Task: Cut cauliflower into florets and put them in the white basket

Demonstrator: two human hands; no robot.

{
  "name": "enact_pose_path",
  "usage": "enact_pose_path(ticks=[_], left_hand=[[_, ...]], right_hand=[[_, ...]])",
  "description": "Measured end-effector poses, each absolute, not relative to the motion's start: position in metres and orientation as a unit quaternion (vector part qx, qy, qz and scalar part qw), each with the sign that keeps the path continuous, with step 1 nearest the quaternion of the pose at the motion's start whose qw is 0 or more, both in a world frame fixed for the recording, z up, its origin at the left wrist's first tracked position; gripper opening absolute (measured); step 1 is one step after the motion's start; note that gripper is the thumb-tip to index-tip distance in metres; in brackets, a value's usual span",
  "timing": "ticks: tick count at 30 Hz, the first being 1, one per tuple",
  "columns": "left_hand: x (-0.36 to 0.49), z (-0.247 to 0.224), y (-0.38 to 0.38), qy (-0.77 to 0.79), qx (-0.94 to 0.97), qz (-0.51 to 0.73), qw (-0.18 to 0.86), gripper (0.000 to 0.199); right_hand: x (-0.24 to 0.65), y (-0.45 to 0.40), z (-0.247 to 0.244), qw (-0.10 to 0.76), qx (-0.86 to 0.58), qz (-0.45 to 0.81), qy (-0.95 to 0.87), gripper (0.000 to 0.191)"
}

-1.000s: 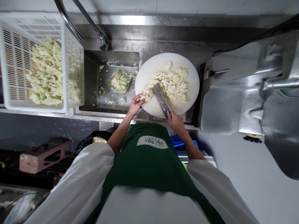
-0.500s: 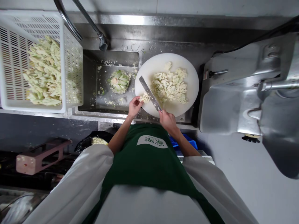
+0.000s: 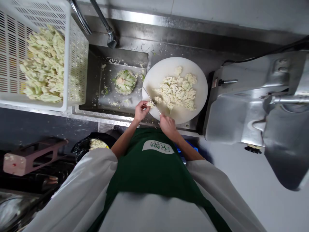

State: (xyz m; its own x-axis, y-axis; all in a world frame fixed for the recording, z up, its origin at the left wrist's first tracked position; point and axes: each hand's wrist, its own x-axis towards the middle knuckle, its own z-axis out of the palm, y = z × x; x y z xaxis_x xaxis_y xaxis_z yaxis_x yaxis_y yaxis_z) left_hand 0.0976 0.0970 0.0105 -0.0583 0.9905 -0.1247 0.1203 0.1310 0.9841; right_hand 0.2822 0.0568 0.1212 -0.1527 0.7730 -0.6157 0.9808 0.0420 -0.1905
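While the right hand (image 3: 168, 125) grips the knife (image 3: 148, 94), the left hand (image 3: 141, 111) pinches a cauliflower bit (image 3: 151, 104) by the round board's (image 3: 201, 77) edge, likely to keep it still.

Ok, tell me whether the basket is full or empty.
Neither: the basket is partly filled; cauliflower pieces heap inside, with slotted wall showing above them.

We observe the right hand (image 3: 168, 126) gripping a knife (image 3: 152, 100), blade edge-on over the near left part of a round white cutting board (image 3: 200, 106). We note the left hand (image 3: 141, 111) pinching a small floret (image 3: 151, 104) beside the blade. Cut cauliflower (image 3: 178, 91) lies on the board; a cauliflower head (image 3: 125, 82) sits in the sink (image 3: 96, 96), beside a white crate (image 3: 77, 64) holding cauliflower pieces (image 3: 44, 66).
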Motion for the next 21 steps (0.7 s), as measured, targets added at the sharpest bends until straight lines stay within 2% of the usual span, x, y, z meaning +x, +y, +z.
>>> enact_pose_path(ticks=[3,6,14,18,21], left_hand=[[0.096,0.015,0.09,0.592,0.547,0.433,0.404,0.017],[0.096,0.019,0.081,0.603,0.571,0.429,0.355,0.018],[0.099,0.016,0.076,0.6,0.589,0.415,0.349,0.026],[0.116,0.017,0.081,0.574,0.659,0.373,0.311,0.046],[0.142,0.014,0.086,0.537,0.687,0.361,0.331,0.04]], right_hand=[[0.284,0.068,0.114,0.159,0.64,-0.301,0.689,0.036],[0.295,0.072,0.114,0.142,0.65,-0.297,0.685,0.036],[0.292,0.052,0.13,0.057,0.688,-0.285,0.665,0.038],[0.315,0.044,0.126,-0.032,0.738,-0.262,0.621,0.04],[0.343,0.036,0.119,-0.078,0.777,-0.227,0.582,0.042]])
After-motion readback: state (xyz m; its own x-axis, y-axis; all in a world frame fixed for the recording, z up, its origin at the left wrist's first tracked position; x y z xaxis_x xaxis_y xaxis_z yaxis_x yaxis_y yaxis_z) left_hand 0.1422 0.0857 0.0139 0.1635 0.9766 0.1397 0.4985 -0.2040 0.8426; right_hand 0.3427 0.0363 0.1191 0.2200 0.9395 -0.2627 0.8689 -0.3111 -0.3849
